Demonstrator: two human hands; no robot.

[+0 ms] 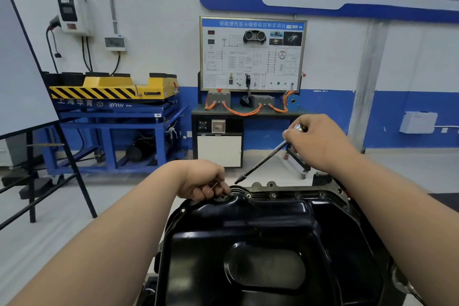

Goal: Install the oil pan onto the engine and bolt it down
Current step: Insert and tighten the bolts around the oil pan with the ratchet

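A glossy black oil pan (268,228) sits on the engine, filling the lower middle of the view. Bolts (273,195) show along its far flange. My left hand (202,180) is at the pan's far left corner, fingers curled and pinching small bolts over a flange hole. My right hand (315,143) is raised above the far edge and grips the chrome head of a long ratchet wrench (263,159), whose dark handle slants down to the left toward the flange.
A blue training bench (248,112) with a wiring panel and orange cables stands against the wall ahead. At the left are a blue lift table carrying a yellow striped block (111,92) and a black easel leg (74,169). Grey floor lies between.
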